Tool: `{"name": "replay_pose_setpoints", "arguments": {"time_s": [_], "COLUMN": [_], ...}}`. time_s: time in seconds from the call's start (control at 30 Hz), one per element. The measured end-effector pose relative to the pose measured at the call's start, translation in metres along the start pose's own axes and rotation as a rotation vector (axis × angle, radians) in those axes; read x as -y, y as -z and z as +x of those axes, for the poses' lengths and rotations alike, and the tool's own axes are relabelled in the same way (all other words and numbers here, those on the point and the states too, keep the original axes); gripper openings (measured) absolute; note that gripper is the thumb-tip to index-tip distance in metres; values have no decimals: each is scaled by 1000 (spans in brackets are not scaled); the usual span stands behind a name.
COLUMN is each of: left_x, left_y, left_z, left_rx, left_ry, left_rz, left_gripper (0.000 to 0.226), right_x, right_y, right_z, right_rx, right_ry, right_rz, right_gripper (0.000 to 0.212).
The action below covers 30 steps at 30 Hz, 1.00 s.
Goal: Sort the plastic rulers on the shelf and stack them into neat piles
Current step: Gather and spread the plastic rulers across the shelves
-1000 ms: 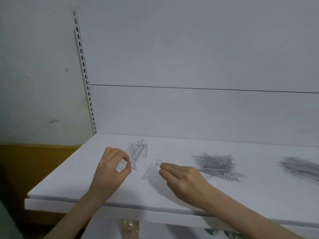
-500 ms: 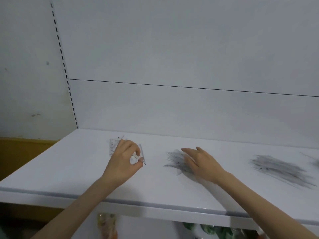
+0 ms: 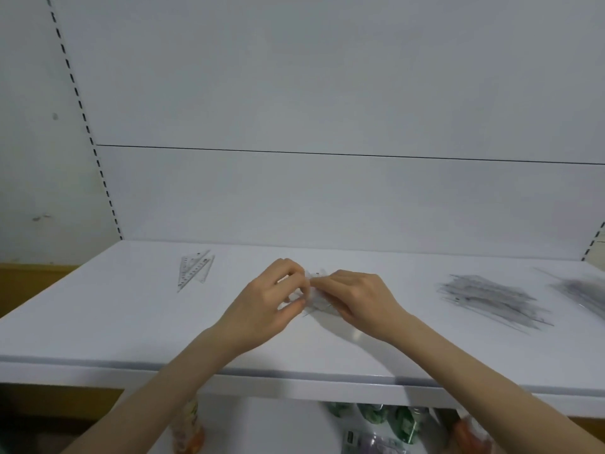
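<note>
On the white shelf [image 3: 98, 326] lie clear plastic rulers in separate heaps. A small stack of triangular rulers [image 3: 194, 269] lies at the left. In the middle, my left hand [image 3: 268, 303] and my right hand [image 3: 357, 298] meet over a small bunch of clear rulers [image 3: 316, 294]; fingers of both hands pinch its edges, and the hands hide most of it. A larger loose heap of straight rulers [image 3: 491, 299] lies to the right, and another heap [image 3: 582, 293] runs off the right edge.
A white back panel [image 3: 327, 198] rises behind the shelf, with slotted uprights at the left and far right. Below the shelf's front edge [image 3: 294, 381], packaged goods [image 3: 376, 424] sit on a lower level. A yellow-brown surface [image 3: 29, 283] shows at the left.
My left hand moved right from the triangular stack, leaving it on the shelf, and joined my right hand on the middle bunch. The camera view shifted to the right.
</note>
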<state>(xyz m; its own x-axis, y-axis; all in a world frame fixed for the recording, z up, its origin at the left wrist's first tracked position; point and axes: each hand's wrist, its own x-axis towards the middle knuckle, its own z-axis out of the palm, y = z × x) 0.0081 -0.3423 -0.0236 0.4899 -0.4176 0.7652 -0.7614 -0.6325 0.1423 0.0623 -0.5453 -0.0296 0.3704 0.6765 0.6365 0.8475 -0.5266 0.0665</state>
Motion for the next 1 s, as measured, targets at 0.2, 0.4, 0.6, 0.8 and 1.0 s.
{"name": "replay_pose_setpoints", "arguments": {"time_s": [0.2, 0.4, 0.6, 0.8, 1.0], "left_x": [19, 45, 67, 86, 125], "left_y": [1, 26, 53, 63, 60], "left_z": [-24, -56, -83, -92, -87], "left_rx": [24, 36, 37, 33, 219], "left_ry": [170, 323, 447, 612, 807], "left_rz": [161, 330, 395, 376, 368], "left_gripper": [9, 14, 6, 14, 40], "right_x": [-45, -57, -55, -57, -49], "right_y": [3, -18, -31, -19, -20], "right_z": [-16, 6, 0, -3, 27], "right_rx": [-121, 268, 496, 428, 261], "right_ry": [-340, -519, -404, -370, -365], "right_rz": [-51, -177, -178, -149, -107], "right_gripper": [34, 49, 23, 49, 66]}}
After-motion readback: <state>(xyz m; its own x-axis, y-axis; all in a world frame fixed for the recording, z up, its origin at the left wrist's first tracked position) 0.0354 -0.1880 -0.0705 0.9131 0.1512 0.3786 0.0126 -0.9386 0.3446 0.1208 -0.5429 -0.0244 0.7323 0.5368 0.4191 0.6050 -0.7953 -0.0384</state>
